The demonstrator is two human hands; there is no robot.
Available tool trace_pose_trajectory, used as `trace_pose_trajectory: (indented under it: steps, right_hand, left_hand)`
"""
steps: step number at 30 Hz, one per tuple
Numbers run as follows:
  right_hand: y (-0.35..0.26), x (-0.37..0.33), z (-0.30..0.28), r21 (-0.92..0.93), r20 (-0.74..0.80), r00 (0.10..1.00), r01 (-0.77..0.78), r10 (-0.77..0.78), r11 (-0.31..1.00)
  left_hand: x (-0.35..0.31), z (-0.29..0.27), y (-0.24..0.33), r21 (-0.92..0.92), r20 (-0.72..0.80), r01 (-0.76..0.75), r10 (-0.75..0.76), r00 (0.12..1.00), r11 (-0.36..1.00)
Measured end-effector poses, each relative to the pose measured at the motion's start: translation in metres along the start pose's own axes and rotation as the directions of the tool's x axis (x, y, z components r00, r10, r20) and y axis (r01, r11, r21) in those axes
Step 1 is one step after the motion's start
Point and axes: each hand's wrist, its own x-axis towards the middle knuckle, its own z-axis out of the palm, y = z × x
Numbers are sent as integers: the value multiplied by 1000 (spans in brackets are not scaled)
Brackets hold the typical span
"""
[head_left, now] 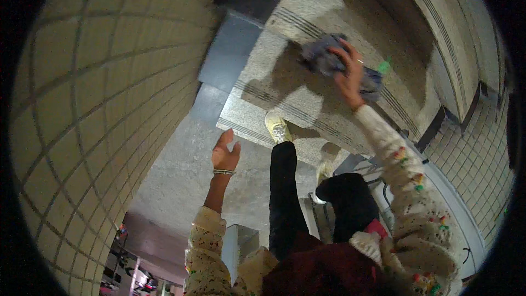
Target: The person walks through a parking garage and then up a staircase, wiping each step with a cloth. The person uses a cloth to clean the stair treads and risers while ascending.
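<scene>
My right hand (349, 68), with a ring on one finger, is closed on a crumpled grey cloth (323, 55). The cloth lies against a speckled stone step (290, 57) with dark grooved lines near its edge. A darker grey end of cloth (371, 83) shows on the other side of the wrist. Beside it is a small bright green thing (384, 66), too blurred to name. My left hand (224, 153), wearing bracelets, hangs free over the grey floor with its thumb apart from the fingers and nothing in it.
A tiled wall (120, 77) rises along the left, edged by dark skirting (230, 46). More steps (466, 38) curve up at the right, near a second tiled wall (466, 153). My shoe (278, 127) rests on a low step; another shoe (324, 171) is behind it.
</scene>
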Motion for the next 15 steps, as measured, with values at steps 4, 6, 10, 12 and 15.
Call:
trace_pose_trajectory:
  steps: [4,6,10,12,15]
  right_hand:
    - [-87,63,67,14,-81,992,96,-94,995]
    - [-93,79,85,228,-14,987,159,-160,961]
    - [-19,51,47,109,-62,914,406,-402,907]
    - [45,11,-10,29,-41,970,239,-238,971]
    - [135,-63,-120,-68,-149,987,-66,56,995]
  left_hand:
    - [42,16,80,294,-152,-309,363,919,905]
    - [71,33,132,115,-267,-468,481,835,876]
    - [115,94,232,60,-310,-665,647,696,744]
    - [125,137,271,170,-243,-667,687,685,726]
    - [126,209,306,452,22,-719,799,600,528]
